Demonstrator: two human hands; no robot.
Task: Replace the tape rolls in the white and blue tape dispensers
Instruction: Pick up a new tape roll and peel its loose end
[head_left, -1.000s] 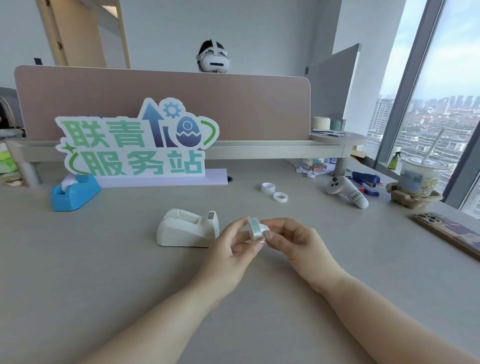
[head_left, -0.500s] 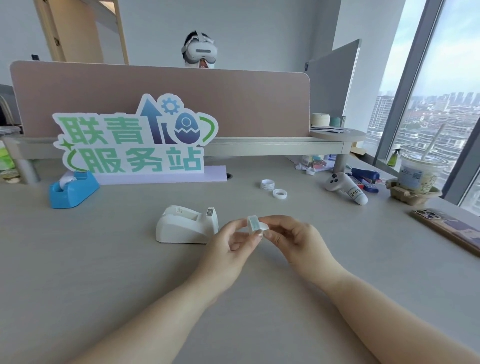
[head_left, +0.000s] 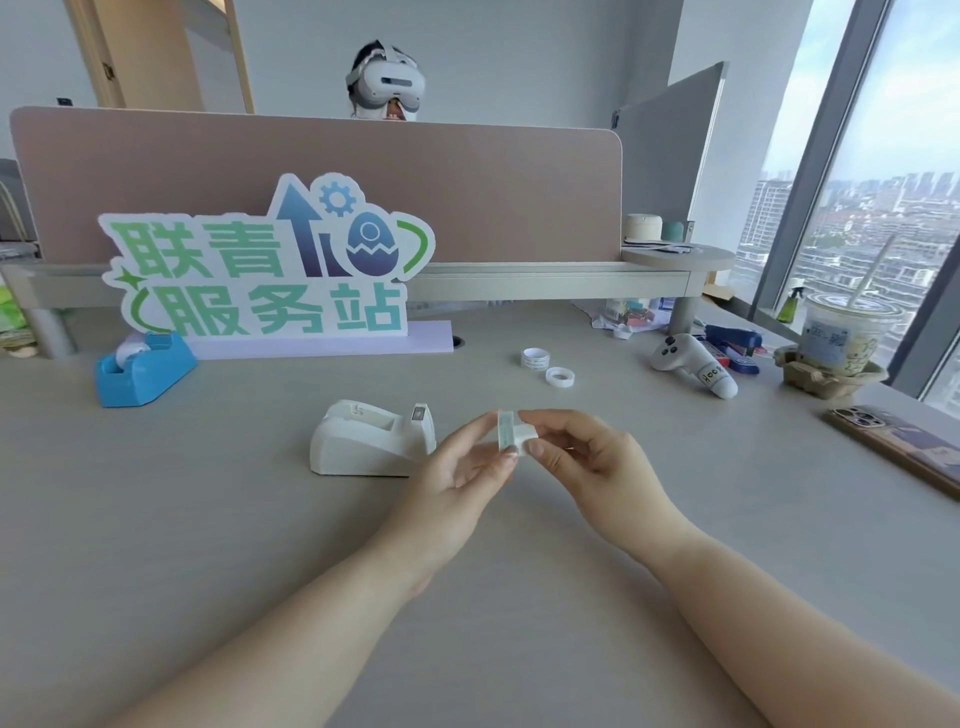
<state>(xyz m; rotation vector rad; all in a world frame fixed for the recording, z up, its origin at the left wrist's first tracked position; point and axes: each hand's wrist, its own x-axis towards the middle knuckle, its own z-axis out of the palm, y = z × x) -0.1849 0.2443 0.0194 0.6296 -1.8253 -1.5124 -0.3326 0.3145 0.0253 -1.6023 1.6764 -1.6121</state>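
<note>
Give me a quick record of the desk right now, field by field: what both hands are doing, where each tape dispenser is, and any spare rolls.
left hand: pinching tape roll
right hand: gripping same roll's white core
white dispenser: centre of desk, cradle empty
blue dispenser: far left, roll still loaded
spare rolls: two, behind the hands
</note>
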